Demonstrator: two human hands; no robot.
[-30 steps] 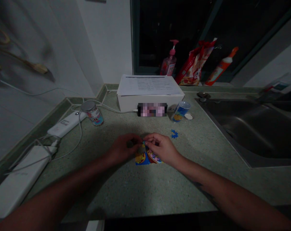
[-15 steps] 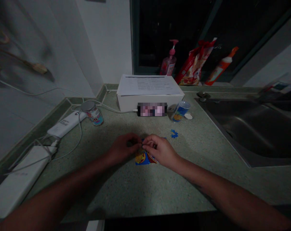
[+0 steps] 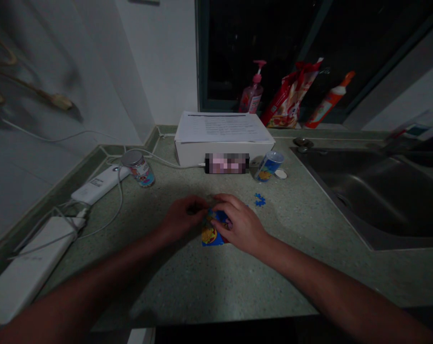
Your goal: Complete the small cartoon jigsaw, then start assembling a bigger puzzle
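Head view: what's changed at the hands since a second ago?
The right hand has spread its thumb and fingers, earlier pinched close to the left hand, over the flat blue-and-yellow printed picture. Whether anything was let go is hidden. Small jagged bright-blue pieces and the blue cylindrical can stayed put.

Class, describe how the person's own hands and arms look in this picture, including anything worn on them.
The ungloved left hand and ungloved right hand join a bare left forearm and bare right forearm. No sleeve, watch, bracelet or cable shows on either. The picture is too dim to tell whether the fingers carry rings or markings.
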